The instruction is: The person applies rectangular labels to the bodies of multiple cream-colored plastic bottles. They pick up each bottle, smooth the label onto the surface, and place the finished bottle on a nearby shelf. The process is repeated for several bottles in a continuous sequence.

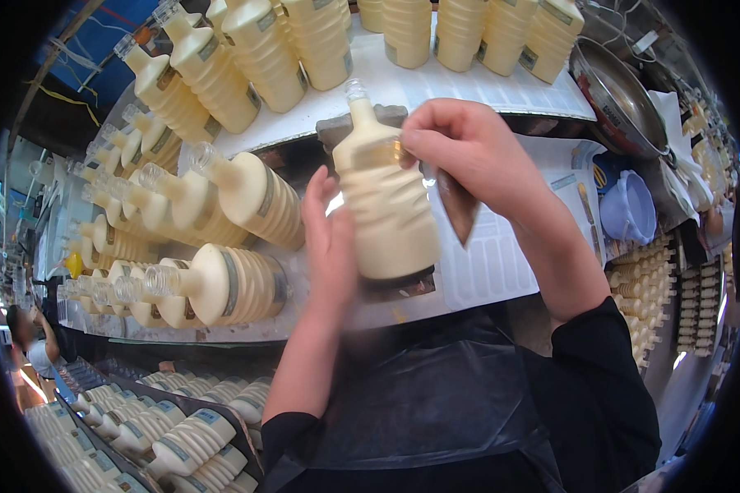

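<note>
A cream bottle (pixel 388 222) with a rippled body and a clear glass neck stands upright in front of me on a dark low support. Across its shoulder lies a shiny gold-brown label (pixel 378 154). My right hand (pixel 469 148) is closed, its fingertips pinched at the label's right edge. From under that palm a brown, flat, pointed piece (pixel 459 209) sticks out downward; its exact kind is unclear. Beside the bottle's lower left, my left hand (pixel 329 238) is open with fingers stretched upward, smeared by motion. Whether it touches the bottle cannot be made out.
Several similar bottles (pixel 259 197) crowd the table's left side, and more line the white shelf (pixel 436 86) at the back. A white ribbed sheet (pixel 489 263) lies right. Beyond are a lavender bucket (pixel 627 207) and a metal basin (pixel 621 94). Bottle-filled crates (pixel 238 427) stand lower left.
</note>
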`<state>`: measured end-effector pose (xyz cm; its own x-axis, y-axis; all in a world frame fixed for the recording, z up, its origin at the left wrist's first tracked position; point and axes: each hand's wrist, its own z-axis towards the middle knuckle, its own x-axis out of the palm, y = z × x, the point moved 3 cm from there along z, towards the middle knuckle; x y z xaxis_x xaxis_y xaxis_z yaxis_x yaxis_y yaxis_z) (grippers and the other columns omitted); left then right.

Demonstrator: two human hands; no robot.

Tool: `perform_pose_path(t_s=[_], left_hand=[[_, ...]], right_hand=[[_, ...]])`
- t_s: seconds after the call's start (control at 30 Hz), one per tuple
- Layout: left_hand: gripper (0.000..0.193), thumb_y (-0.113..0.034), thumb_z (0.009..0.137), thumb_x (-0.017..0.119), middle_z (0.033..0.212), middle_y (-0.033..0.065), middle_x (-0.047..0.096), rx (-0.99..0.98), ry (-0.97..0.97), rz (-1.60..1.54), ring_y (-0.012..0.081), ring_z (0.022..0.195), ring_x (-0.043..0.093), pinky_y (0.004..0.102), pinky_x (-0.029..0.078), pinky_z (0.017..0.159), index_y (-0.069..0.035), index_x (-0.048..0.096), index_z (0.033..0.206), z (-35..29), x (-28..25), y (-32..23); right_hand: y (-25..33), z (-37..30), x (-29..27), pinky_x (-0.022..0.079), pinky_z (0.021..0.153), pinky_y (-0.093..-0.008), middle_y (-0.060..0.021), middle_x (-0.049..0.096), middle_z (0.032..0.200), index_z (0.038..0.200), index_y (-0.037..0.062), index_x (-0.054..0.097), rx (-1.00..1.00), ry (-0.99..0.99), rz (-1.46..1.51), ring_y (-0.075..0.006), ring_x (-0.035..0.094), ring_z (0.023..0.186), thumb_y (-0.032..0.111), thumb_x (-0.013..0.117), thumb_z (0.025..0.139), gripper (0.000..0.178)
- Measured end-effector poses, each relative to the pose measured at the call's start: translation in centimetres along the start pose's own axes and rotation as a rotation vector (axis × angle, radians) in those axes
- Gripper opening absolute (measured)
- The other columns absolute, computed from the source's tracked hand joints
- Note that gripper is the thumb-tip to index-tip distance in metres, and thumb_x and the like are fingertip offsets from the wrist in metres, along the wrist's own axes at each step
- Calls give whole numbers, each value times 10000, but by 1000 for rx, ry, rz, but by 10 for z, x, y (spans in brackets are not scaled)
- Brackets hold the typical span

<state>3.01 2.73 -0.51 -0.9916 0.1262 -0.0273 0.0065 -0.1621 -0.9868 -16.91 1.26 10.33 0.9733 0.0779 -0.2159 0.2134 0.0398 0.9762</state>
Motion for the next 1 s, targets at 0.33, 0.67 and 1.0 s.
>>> perform_pose_path(t_s=[0.33, 0.67, 1.0], left_hand=[[396, -302, 1035, 575, 1248, 117, 580, -299, -106, -150, 169, 1136, 555, 323, 453, 998, -13, 498, 1295, 61, 20, 6], [349, -301, 1044, 587, 1155, 82, 585, -230, -114, -91, 136, 1035, 551, 299, 470, 930, -17, 515, 1233, 65, 21, 12], [385, -297, 1065, 517, 1194, 110, 596, -192, -98, -1, 157, 1068, 569, 319, 468, 962, 0, 488, 1309, 62, 20, 6]], right_hand=[[-64, 29, 1, 510, 720, -224, -25, 704, 847, 920, -22, 687, 180, -40, -25, -60, 632, 783, 161, 689, 935, 184], [-76, 32, -3, 495, 680, -198, -5, 695, 830, 895, -1, 685, 200, -71, 46, -36, 624, 753, 132, 720, 925, 141], [-107, 42, -19, 488, 653, -204, 8, 664, 883, 1127, 24, 630, 138, -46, 206, -36, 588, 701, 144, 657, 976, 196]])
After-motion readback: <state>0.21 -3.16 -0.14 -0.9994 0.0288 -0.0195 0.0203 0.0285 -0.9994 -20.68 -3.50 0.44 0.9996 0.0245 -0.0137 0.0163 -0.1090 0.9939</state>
